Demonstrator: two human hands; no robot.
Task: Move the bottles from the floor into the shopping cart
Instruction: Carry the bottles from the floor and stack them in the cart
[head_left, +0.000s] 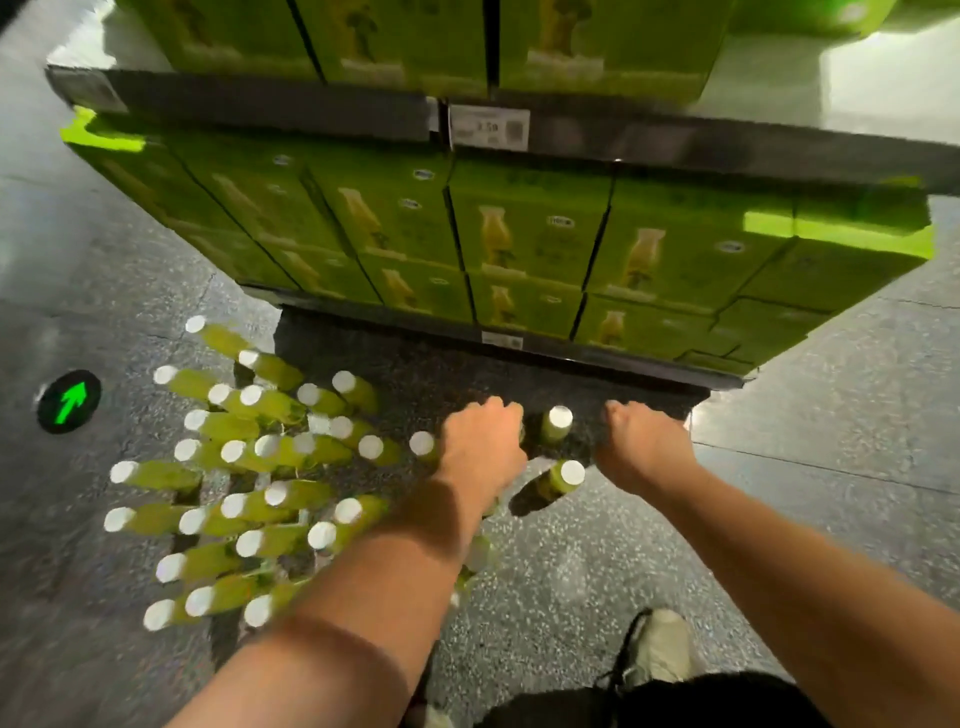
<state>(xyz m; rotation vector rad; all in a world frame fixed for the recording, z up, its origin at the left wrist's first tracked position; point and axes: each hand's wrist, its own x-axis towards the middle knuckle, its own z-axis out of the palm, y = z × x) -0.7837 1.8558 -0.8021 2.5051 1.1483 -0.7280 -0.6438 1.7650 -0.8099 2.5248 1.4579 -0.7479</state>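
Note:
Several green bottles (260, 467) with white caps stand packed together on the dark speckled floor at the left. Two more bottles stand apart in front of me, one farther (556, 423) and one nearer (563, 478). My left hand (483, 447) reaches down just left of these two, back up and fingers curled under. A sliver of green shows at its fingertips, and what it holds is hidden. My right hand (644, 447) hovers just right of them, fingers curled, with nothing visible in it. Another bottle (478, 551) is partly hidden under my left forearm. No shopping cart is in view.
A low shelf (519, 348) stacked with green drink cartons (519, 234) stands straight ahead, with a price tag (488, 127) on its upper rail. A green arrow marker (70, 401) is set in the floor at the left. My shoe (660, 649) is at the lower right.

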